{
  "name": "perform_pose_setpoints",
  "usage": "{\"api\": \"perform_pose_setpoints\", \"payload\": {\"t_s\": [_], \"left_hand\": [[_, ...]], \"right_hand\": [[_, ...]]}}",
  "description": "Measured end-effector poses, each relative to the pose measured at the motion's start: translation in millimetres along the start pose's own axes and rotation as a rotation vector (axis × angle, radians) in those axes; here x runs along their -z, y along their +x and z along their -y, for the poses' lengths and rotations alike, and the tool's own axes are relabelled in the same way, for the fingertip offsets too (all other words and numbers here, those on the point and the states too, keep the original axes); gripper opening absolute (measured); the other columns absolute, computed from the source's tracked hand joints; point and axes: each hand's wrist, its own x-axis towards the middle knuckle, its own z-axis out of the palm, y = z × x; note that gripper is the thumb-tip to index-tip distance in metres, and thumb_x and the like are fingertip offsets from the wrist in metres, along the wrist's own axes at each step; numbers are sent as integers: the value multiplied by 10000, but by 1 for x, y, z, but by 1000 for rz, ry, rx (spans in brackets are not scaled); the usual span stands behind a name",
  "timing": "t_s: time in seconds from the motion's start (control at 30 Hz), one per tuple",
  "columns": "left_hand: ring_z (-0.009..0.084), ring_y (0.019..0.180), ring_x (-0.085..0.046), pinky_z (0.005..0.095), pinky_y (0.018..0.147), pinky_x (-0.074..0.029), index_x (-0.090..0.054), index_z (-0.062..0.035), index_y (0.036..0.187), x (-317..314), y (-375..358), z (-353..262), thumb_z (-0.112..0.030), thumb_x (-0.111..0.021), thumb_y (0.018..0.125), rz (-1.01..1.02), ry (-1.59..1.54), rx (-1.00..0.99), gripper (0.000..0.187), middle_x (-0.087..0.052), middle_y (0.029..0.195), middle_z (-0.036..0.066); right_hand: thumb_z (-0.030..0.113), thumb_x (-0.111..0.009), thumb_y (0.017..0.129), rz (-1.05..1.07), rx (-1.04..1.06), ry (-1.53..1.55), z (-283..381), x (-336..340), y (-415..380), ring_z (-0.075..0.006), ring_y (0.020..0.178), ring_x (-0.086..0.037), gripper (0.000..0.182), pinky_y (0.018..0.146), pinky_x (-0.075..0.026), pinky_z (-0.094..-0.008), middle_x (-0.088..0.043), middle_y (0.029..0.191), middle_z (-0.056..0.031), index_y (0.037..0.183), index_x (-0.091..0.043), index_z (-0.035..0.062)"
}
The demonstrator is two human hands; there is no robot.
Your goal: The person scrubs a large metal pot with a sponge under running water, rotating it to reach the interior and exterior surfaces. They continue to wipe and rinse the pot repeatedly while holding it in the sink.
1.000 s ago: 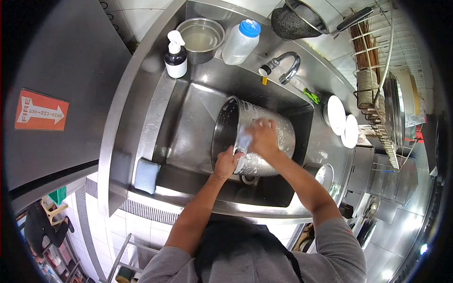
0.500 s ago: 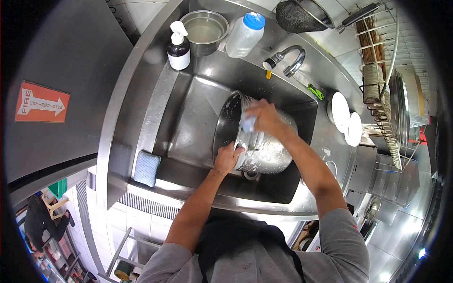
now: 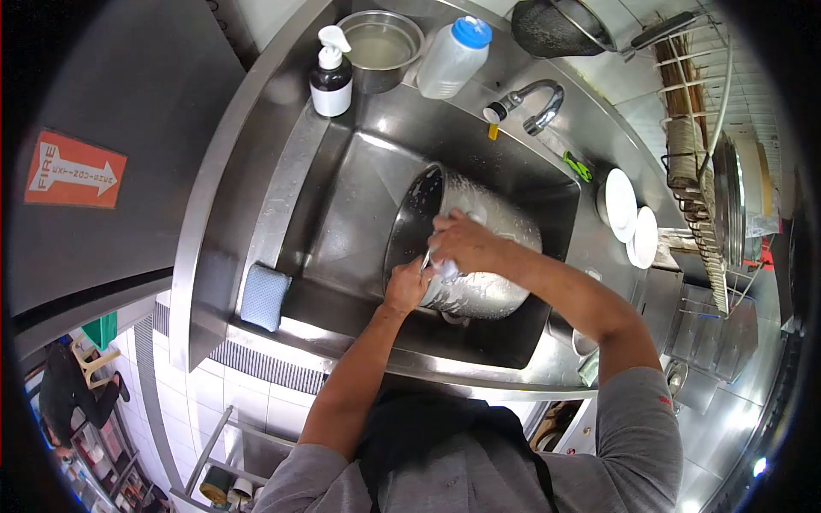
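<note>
A large steel pot (image 3: 500,218) lies on its side in the sink, its mouth facing left and its wall streaked with suds. My left hand (image 3: 406,286) is closed on the pot at its rim, by the handle. Against the outer wall close to the rim, my right hand (image 3: 466,244) presses a pale sponge (image 3: 446,271), mostly covered by the fingers. The two hands are almost touching. Part of the handle is hidden behind them.
A blue scrub sponge (image 3: 266,297) sits on the sink's left ledge. Behind the basin stand a pump bottle (image 3: 332,81), a water-filled pan (image 3: 376,77), a blue-capped jar (image 3: 453,60) and the faucet (image 3: 539,107). White bowls (image 3: 617,205) are at right. A person (image 3: 73,385) is lower left.
My right hand has moved down along the pot's wall with the sponge, toward my left hand. My left hand keeps its hold at the rim. The view has shifted slightly.
</note>
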Motion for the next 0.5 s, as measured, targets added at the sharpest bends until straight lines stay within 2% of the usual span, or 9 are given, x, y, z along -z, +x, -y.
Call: {"api": "perform_pose_setpoints", "payload": {"t_s": [0.1,0.17,0.2,0.23,0.3,0.33,0.4,0.43,0.5], "left_hand": [[453,769,-600,510,637,-483,-573,23,883,2,7,0,-355,-614,870,-16,133,-11,380,-603,752,266],[452,764,-601,507,635,-482,-572,23,874,1,6,-2,-355,-611,873,6,101,36,381,-602,742,265],[451,760,-601,504,632,-482,-571,24,866,3,8,-3,-356,-608,875,26,86,69,382,-601,733,263],[451,760,-601,504,632,-482,-571,24,866,4,9,-4,-356,-608,875,23,85,69,382,-601,733,263],[452,751,-600,494,619,-482,-568,25,854,5,9,-7,-346,-613,876,-17,80,-8,374,-600,730,264],[452,751,-600,494,619,-482,-568,25,854,5,8,-8,-346,-613,876,-19,79,-7,374,-600,730,264],[452,739,-596,490,603,-480,-561,24,841,5,7,-7,-321,-626,870,-53,44,-2,352,-601,730,261],[452,739,-596,490,603,-480,-561,24,841,6,7,-6,-321,-626,870,-55,46,4,352,-601,730,261],[454,741,-590,491,602,-478,-552,27,829,4,6,-4,-299,-637,865,-25,50,17,339,-602,740,259]], "right_hand": [[96,-674,589,40,-123,-101,-10,32,-11,-213,1030,-494,246,843,-395,-401,-600,938,39,804,-696,213],[37,-667,571,-300,-360,-161,-10,33,-25,-241,1077,-492,333,877,-405,-401,-625,994,-23,869,-705,183],[-26,-635,565,-278,-459,49,-14,30,-27,-308,1043,-526,438,876,-435,-417,-632,1028,-88,956,-697,161],[-26,-635,565,-277,-457,47,-21,22,-29,-308,1043,-526,438,876,-435,-417,-632,1028,-88,956,-697,161],[-18,-613,691,-595,-372,371,-38,4,-36,-251,891,-602,406,777,-479,-353,-641,974,-58,1068,-650,127],[-18,-613,691,-593,-370,371,-40,-7,-42,-251,891,-602,406,777,-479,-353,-641,974,-58,1068,-650,127],[3,-634,747,-919,-938,1067,-35,-25,-58,-189,825,-614,371,744,-483,-311,-641,957,-71,1110,-608,78],[3,-634,747,-913,-936,1072,-27,-25,-67,-189,825,-614,371,744,-483,-311,-641,957,-71,1110,-608,78],[58,-682,767,-1245,-1036,1101,-3,-26,-88,-151,826,-591,388,739,-473,-286,-640,944,-69,1143,-584,50]]}}
